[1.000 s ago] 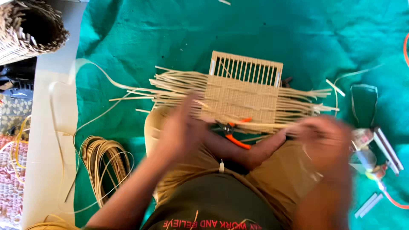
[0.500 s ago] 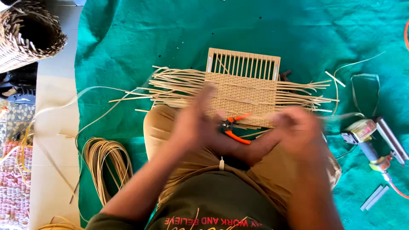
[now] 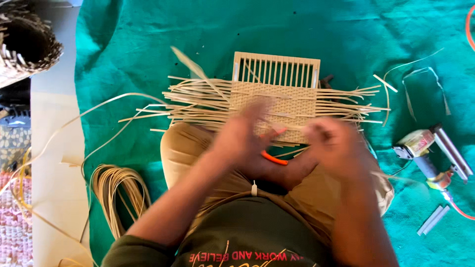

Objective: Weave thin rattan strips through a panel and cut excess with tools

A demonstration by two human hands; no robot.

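1. Lying at the far left, a coil of cane (image 3: pixel 118 190) is seen on the green cloth (image 3: pixel 148 44).
2. The left hand (image 3: pixel 242 141) is blurred; its grip cannot be told.
3. The woven frame (image 3: pixel 275 94) is touched by both hands.
4. The right hand (image 3: pixel 334 146) is blurred too, its fingers unreadable.
5. A staple gun (image 3: pixel 428 151) is seen at the right.

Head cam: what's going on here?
A person sits on a green cloth with a partly woven cane panel in front of the knees. Both hands work at its near edge: the left hand and the right hand are blurred, seemingly handling thin strips. Orange-handled pliers lie between them. A coil of cane sits to the left, a staple gun to the right.
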